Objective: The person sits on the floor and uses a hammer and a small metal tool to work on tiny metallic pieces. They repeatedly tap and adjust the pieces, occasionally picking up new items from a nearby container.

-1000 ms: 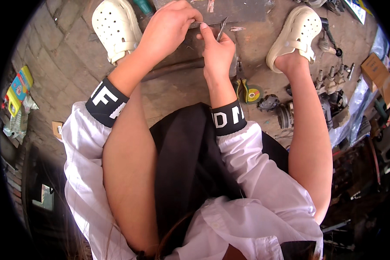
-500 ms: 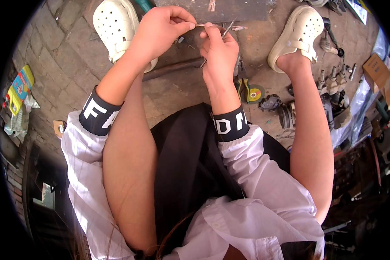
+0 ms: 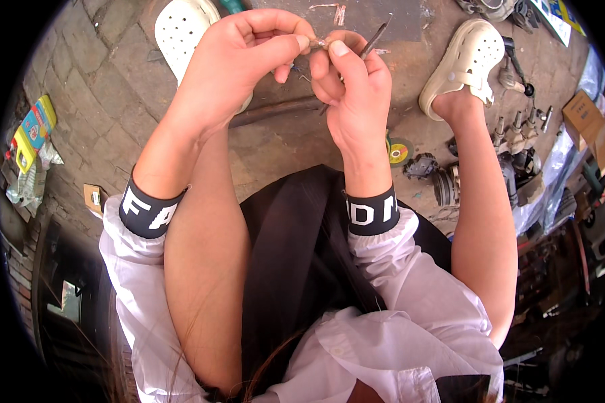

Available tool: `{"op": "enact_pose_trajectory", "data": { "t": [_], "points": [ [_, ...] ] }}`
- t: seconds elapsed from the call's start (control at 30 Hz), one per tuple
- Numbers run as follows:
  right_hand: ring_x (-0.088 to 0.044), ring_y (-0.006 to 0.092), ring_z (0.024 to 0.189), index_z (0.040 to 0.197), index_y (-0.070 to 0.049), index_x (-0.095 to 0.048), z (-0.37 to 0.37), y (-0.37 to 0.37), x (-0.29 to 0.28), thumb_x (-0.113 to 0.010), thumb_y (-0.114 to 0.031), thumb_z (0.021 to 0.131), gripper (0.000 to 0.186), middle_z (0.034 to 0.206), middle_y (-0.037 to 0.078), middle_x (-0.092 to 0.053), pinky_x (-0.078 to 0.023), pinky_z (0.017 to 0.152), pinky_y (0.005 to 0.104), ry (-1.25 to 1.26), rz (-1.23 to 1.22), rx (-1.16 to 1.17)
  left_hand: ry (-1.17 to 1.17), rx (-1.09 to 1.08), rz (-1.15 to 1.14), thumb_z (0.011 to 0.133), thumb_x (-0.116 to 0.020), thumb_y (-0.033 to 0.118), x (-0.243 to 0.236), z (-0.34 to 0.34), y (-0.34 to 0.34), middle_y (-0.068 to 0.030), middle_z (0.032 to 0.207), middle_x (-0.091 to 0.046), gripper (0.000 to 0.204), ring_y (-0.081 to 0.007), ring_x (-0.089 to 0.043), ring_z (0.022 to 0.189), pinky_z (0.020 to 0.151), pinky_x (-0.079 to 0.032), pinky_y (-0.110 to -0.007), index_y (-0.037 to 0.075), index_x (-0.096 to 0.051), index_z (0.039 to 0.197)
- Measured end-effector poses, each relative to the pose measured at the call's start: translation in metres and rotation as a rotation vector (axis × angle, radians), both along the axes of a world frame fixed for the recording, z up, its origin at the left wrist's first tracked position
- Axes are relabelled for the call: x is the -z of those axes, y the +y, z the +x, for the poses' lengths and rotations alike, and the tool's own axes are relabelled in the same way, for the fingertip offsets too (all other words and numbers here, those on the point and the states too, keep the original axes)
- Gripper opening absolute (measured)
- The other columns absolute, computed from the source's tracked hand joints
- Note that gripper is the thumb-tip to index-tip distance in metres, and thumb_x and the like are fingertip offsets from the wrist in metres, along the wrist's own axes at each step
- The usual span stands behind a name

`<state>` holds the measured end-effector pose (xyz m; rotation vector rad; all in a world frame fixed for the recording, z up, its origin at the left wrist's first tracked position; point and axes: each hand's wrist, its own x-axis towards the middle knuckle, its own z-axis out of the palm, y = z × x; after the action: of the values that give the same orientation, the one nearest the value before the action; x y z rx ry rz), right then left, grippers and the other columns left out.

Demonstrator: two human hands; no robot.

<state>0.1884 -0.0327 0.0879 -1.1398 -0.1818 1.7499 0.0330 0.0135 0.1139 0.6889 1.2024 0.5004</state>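
My left hand [image 3: 249, 64] is closed in a pinch, thumb against forefinger, on one end of a short, shiny, wire-like piece [image 3: 318, 43]. The thumb and finger of my right hand [image 3: 356, 87] pinch its other end, so the fingertips almost meet. A thin dark metal rod with a pointed end [image 3: 378, 35] also lies in my right hand, slanting out past the fingers. Most of the small piece is hidden by my fingertips. Beyond the hands, copper-coloured scraps [image 3: 341, 15] rest on a flat dark plate [image 3: 390, 25].
My feet, in cream clogs [image 3: 183, 33], stand to either side. Right of my hands lie a round yellow-and-green disc [image 3: 400, 152], dark metal parts [image 3: 445, 185] and a cardboard box [image 3: 591, 131]. A yellow-and-blue container [image 3: 35, 134] is at far left on the brick floor.
Both hands have come nearer to me and shifted slightly right, still pinching the small piece. My right hand has turned, its thumb now more in view. The rod moved along with it.
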Motion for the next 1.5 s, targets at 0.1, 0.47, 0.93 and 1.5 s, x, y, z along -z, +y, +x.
{"op": "enact_pose_trajectory", "data": {
  "t": [0.1, 0.47, 0.93, 1.5],
  "points": [
    [-0.034, 0.0014, 0.048, 0.098, -0.003, -0.059, 0.001, 0.001, -0.004, -0.055, -0.008, 0.096, 0.008, 0.072, 0.007, -0.064, -0.024, 0.043, 0.0201, 0.036, -0.027, -0.026, 0.029, 0.003, 0.011, 0.091, -0.063, 0.008, -0.001, -0.003, -0.001, 0.0013, 0.082, -0.062, 0.014, -0.0051, -0.053, 0.068, 0.063, -0.042, -0.02, 0.0, -0.068, 0.101],
    [-0.042, 0.0019, 0.053, 0.097, 0.0, -0.057, -0.018, -0.004, -0.008, -0.06, -0.009, 0.096, 0.009, 0.072, 0.003, -0.062, -0.03, 0.046, 0.0193, 0.043, 0.025, 0.181, -0.188, -0.103, 0.024, 0.094, -0.065, 0.011, 0.009, 0.003, -0.007, -0.0034, 0.095, -0.069, 0.02, -0.0093, -0.061, 0.082, 0.079, -0.051, -0.025, 0.001, -0.069, 0.111],
    [-0.038, -0.0009, 0.054, 0.088, -0.002, -0.065, -0.021, 0.006, -0.013, -0.071, -0.004, 0.083, 0.008, 0.071, -0.004, -0.064, -0.031, 0.047, 0.0192, -0.735, 0.126, 0.034, 0.182, -0.138, 0.226, 0.091, -0.067, 0.004, 0.0, 0.012, -0.011, -0.0055, 0.093, -0.07, 0.015, -0.0097, -0.065, 0.082, 0.074, -0.052, -0.022, -0.004, -0.067, 0.103],
    [-0.058, 0.0035, 0.066, 0.091, 0.002, -0.067, -0.012, 0.009, -0.014, -0.068, -0.001, 0.084, 0.008, 0.074, 0.0, -0.066, -0.044, 0.058, 0.0182, -0.741, 0.108, -0.063, 0.219, -0.116, 0.167, 0.092, -0.067, 0.007, -0.002, 0.015, -0.013, -0.0028, 0.088, -0.068, 0.014, -0.0064, -0.061, 0.075, 0.068, -0.049, -0.019, -0.003, -0.067, 0.1]
  ]
}}
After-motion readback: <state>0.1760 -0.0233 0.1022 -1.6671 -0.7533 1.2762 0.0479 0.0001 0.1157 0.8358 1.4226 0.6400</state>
